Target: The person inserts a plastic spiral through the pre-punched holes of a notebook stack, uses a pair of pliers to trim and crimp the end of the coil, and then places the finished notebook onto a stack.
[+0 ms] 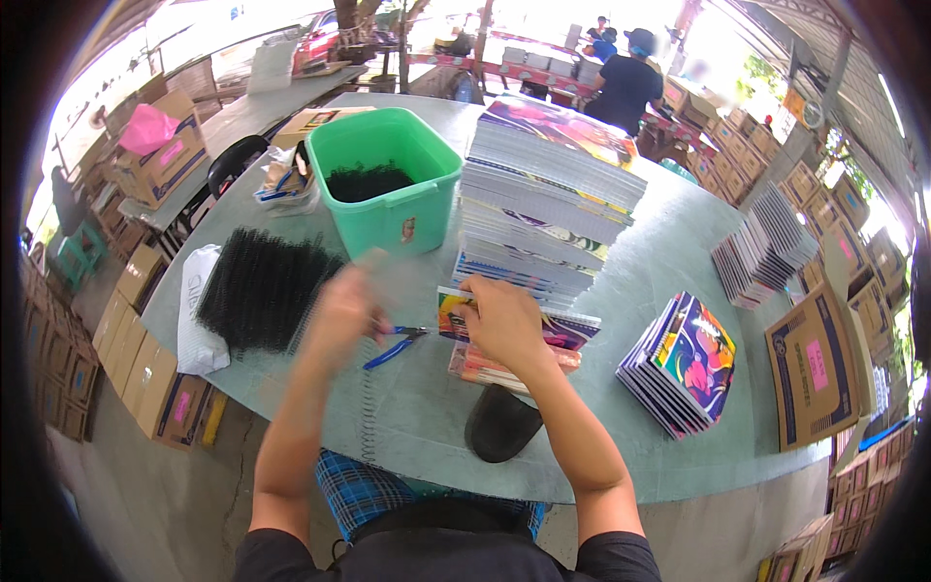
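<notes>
My left hand [344, 306], smeared by motion, is raised beside a pile of black spiral coils [267, 291]. A thin dark spiral coil [368, 417] dangles from its fingers toward the table's near edge. My right hand [499, 315] is closed over a notebook [567, 330] with a colourful cover, its fingers curled on the left end. Under that notebook lies an orange and white block-like stack [468, 366], partly hidden by my forearm. Blue-handled pliers [393, 351] rest between my hands. A tall stack of notebooks [548, 209] rises just beyond my right hand.
A green bin [441, 218] with black coils inside stands behind the coil pile. A white bag [201, 310] lies at the left. A dark rounded object [502, 424] sits near the front edge. Finished-looking notebooks [679, 364] and a cardboard box [810, 369] are at the right.
</notes>
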Demonstrator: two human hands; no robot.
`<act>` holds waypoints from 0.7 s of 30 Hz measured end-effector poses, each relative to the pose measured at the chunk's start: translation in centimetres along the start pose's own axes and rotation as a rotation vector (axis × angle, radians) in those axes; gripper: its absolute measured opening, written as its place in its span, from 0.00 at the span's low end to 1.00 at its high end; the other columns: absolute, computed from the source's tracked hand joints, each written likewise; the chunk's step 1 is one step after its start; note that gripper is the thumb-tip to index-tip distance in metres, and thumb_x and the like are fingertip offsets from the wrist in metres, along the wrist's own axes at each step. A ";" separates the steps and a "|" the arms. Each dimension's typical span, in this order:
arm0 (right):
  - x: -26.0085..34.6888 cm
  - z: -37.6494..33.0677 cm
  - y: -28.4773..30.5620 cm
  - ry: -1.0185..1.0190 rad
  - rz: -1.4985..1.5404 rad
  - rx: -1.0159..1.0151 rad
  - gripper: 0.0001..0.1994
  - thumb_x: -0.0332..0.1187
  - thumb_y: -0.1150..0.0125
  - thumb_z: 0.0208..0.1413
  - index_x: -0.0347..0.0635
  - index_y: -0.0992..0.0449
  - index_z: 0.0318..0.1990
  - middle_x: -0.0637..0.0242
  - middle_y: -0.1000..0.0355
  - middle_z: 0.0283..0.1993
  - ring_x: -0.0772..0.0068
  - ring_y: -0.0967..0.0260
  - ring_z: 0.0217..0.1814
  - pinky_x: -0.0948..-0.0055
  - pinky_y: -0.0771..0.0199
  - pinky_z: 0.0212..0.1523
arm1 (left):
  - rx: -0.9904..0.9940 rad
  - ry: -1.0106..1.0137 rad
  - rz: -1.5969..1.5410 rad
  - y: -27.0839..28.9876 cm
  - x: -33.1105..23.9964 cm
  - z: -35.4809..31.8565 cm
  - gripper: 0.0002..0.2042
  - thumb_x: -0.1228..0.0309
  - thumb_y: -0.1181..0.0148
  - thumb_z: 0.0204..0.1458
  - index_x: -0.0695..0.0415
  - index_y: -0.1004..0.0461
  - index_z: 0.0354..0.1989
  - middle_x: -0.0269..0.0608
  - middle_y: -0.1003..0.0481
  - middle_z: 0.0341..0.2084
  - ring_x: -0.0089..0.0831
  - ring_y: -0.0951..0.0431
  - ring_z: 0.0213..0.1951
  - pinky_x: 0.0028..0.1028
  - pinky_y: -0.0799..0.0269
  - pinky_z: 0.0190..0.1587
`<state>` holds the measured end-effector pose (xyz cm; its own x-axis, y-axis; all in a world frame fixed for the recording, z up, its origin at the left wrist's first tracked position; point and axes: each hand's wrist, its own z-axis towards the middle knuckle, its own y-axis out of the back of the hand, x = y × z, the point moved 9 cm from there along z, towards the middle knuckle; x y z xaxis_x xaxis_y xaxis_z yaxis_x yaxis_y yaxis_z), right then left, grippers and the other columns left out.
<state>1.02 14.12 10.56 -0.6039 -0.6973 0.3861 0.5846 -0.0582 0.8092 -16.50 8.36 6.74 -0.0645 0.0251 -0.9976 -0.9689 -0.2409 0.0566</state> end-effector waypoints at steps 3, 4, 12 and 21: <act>0.2 -0.4 -0.9 0.145 -0.167 -0.087 0.11 0.41 0.39 0.44 0.44 0.27 0.27 0.63 0.29 0.25 0.60 0.31 0.31 0.60 0.35 0.32 | 0.354 0.185 0.202 -8.0 4.3 -2.0 0.22 0.76 0.52 0.53 0.60 0.42 0.59 0.42 0.26 0.29 0.23 0.29 0.21 0.24 0.30 0.21; 0.2 -0.4 -0.7 0.142 -0.178 -0.115 0.12 0.43 0.38 0.43 0.44 0.28 0.25 0.64 0.29 0.24 0.61 0.31 0.31 0.61 0.36 0.32 | 0.375 0.171 0.196 -8.6 4.3 -2.3 0.23 0.77 0.51 0.52 0.60 0.42 0.59 0.41 0.26 0.27 0.23 0.29 0.22 0.24 0.31 0.22; 0.1 0.3 -1.1 0.080 -0.225 -0.090 0.13 0.45 0.37 0.41 0.45 0.26 0.25 0.68 0.28 0.25 0.64 0.31 0.29 0.62 0.37 0.33 | -0.024 -0.333 0.298 -5.2 -2.1 -1.1 0.11 0.73 0.40 0.49 0.64 0.26 0.39 0.39 0.25 0.25 0.22 0.26 0.23 0.24 0.31 0.26; 0.5 -0.6 0.8 0.153 0.004 -0.226 0.09 0.33 0.38 0.44 0.50 0.22 0.35 0.71 0.26 0.31 0.67 0.29 0.36 0.66 0.36 0.34 | -0.105 -0.546 0.597 -6.5 -3.1 -0.9 0.10 0.69 0.45 0.53 0.66 0.27 0.34 0.49 0.26 0.21 0.32 0.24 0.25 0.27 0.30 0.28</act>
<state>1.50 13.31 11.13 -0.5229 -0.7965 0.3036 0.7028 -0.2013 0.6823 -9.80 8.94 9.42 -0.6963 0.3271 -0.6389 -0.7090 -0.4520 0.5413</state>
